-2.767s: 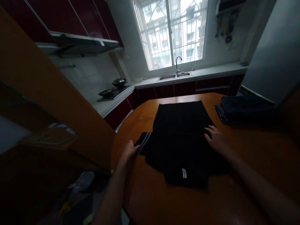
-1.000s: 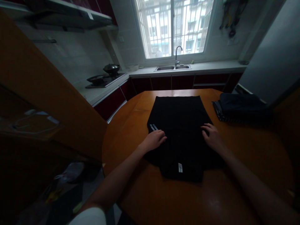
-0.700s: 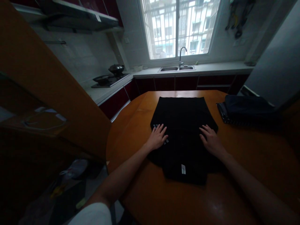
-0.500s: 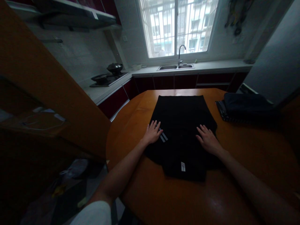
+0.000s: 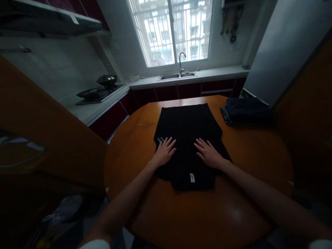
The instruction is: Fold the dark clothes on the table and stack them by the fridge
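A black shirt lies spread on the wooden table, its collar end toward me with a small white label showing. My left hand rests flat on the left part of the cloth, fingers spread, beside light stripes that it partly covers. On the right part, my right hand also lies palm down with its fingers apart. Neither hand grips the fabric.
Folded dark clothes are stacked at the table's back right. Beyond the table run a counter with a sink and a stove with a lidded pan. A wooden partition stands at left, a fridge at right.
My view has turned to the right. Both hands have come closer together over the shirt, and the left hand now covers part of the stripes.
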`<act>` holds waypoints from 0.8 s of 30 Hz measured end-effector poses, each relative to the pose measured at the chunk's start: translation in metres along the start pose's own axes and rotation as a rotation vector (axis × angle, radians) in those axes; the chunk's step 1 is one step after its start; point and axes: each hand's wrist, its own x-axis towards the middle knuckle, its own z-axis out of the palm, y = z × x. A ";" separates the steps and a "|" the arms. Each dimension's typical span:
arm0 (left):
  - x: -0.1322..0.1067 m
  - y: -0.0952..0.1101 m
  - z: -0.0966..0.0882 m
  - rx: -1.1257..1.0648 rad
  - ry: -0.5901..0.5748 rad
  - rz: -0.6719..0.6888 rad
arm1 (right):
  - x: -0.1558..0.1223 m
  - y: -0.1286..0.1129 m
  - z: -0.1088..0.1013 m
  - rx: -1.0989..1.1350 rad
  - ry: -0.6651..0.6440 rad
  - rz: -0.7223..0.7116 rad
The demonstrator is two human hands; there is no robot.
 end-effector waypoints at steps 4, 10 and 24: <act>-0.026 0.023 -0.027 -0.173 -0.097 0.213 | -0.025 -0.015 -0.023 0.106 0.020 -0.049; -0.091 0.049 -0.030 -0.217 -0.361 0.467 | -0.093 -0.032 -0.047 0.265 -0.315 -0.250; -0.094 0.037 0.003 -0.490 0.027 0.152 | -0.084 -0.033 -0.027 0.420 0.042 0.048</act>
